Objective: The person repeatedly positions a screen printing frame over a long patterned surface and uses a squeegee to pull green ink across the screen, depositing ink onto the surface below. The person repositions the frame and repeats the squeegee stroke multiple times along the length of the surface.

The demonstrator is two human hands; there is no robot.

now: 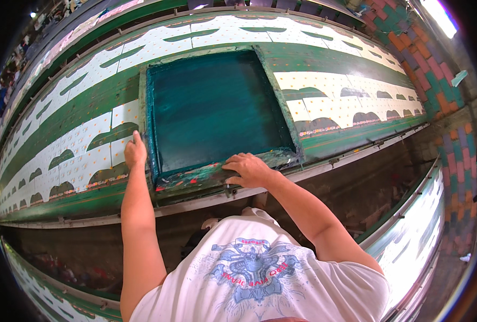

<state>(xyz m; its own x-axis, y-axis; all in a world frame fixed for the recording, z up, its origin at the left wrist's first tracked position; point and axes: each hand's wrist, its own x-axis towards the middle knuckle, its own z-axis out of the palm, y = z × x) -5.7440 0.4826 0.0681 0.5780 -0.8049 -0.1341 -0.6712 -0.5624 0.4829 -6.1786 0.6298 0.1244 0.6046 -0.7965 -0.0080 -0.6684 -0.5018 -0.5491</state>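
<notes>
A screen printing frame with a dark teal mesh lies on the long green printing table in front of me. Its worn rails are smeared with paint, with red and green spots along the near one. My left hand is closed at the frame's left rail, thumb up; its other fingers are partly hidden. Over the near rail, right of its middle, my right hand has its fingers curled, thumb toward me. White fabric pieces with small orange dots and curved cut-outs lie left of the frame, and similar pieces lie to its right.
A metal rail with small stops runs along the table's near edge. Another row of white pieces lies along the far side. Behind me stands a second table. A coloured brick floor shows at the right.
</notes>
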